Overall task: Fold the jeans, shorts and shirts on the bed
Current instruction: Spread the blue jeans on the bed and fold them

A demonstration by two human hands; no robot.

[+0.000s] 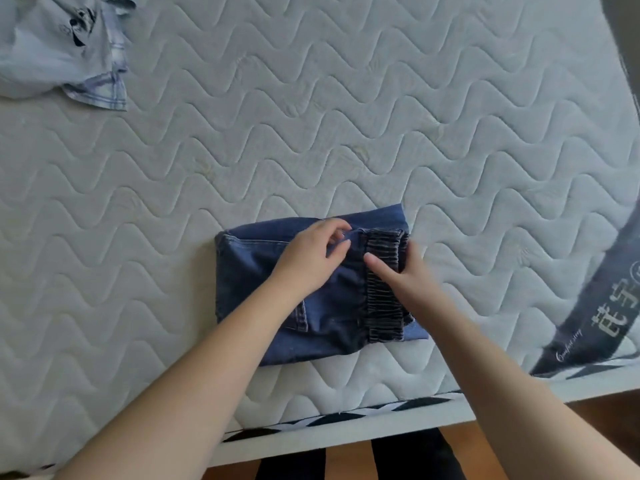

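A pair of dark blue jeans (pixel 252 271) lies folded into a compact rectangle near the front edge of the bed, its dark elastic waistband (pixel 382 299) on the right side. My left hand (pixel 311 254) rests on the middle of the bundle and pinches a fold of denim just left of the waistband. My right hand (pixel 401 268) lies on the waistband with its index finger stretched out and the other fingers tucked at the band's right edge. A pale blue garment (pixel 62 46) with denim trim lies crumpled at the far left corner.
The quilted white mattress (pixel 346 116) fills the view. Its front edge (pixel 346 431) runs along the bottom, with a wooden floor below. A grey printed band (pixel 606 306) crosses the mattress at the right.
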